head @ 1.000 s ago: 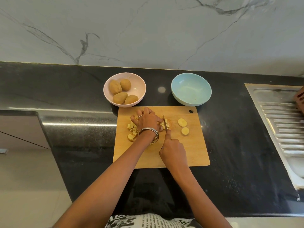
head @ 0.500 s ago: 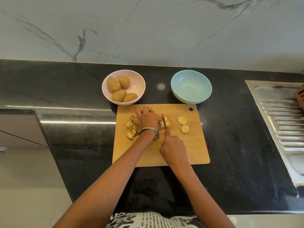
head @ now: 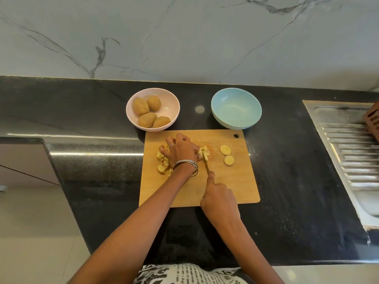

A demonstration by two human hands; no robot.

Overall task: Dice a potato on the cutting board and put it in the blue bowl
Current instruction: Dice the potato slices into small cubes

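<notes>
A wooden cutting board (head: 229,187) lies on the black counter. My left hand (head: 181,150) presses down on potato pieces (head: 205,154) at the board's middle, fingers curled. My right hand (head: 219,198) grips a knife (head: 206,163), index finger along the blade's back; the blade runs up to the pieces beside my left fingers. A heap of diced potato (head: 163,163) lies left of my left hand. Two round potato slices (head: 227,154) rest to the right. The blue bowl (head: 236,108) stands behind the board, with nothing in it.
A pink bowl (head: 131,107) holding several whole potatoes (head: 150,111) sits behind the board's left corner. A steel sink drainboard (head: 348,152) fills the right side, with a reddish-brown object (head: 373,121) on it. The counter steps down at the left; a marble wall rises behind.
The knife and my right hand have drawn slightly back toward me along the pieces. My left hand stays on the potato; the two slices have not moved.
</notes>
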